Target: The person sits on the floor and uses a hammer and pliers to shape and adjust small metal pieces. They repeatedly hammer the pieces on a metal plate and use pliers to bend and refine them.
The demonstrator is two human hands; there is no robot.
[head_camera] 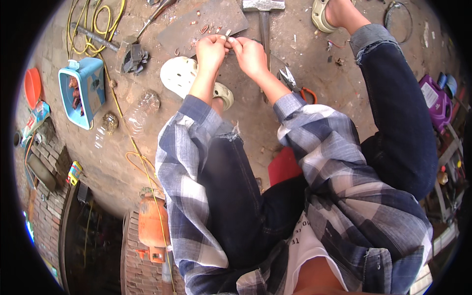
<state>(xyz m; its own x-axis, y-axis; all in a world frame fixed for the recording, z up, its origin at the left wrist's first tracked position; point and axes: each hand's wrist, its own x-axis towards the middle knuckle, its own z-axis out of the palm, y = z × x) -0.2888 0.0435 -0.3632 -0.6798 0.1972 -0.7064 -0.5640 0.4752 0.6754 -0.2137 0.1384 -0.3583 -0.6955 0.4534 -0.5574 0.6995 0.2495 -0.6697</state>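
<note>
My left hand (211,53) and my right hand (250,56) meet at the fingertips over a grey metal sheet (180,27). Pinched between them is a small pale piece (228,33), too small to name; the fingers hide part of it. Copper-coloured bits (204,28) are scattered on the sheet just beyond my left hand. To the right of my right hand lies a sledgehammer (264,5), its head at the far end and its shaft partly behind my hand. Snips with orange handles (294,82) rest on the floor by my right wrist.
A blue plastic container (96,92) holding reddish-brown pieces lies at left, beside a metal block (125,55) and a yellow hose or cable (110,22). Clear plastic bottles (138,118) lie nearer. An orange gas cylinder (152,221) stands lower left; a purple jug (437,101) is far right.
</note>
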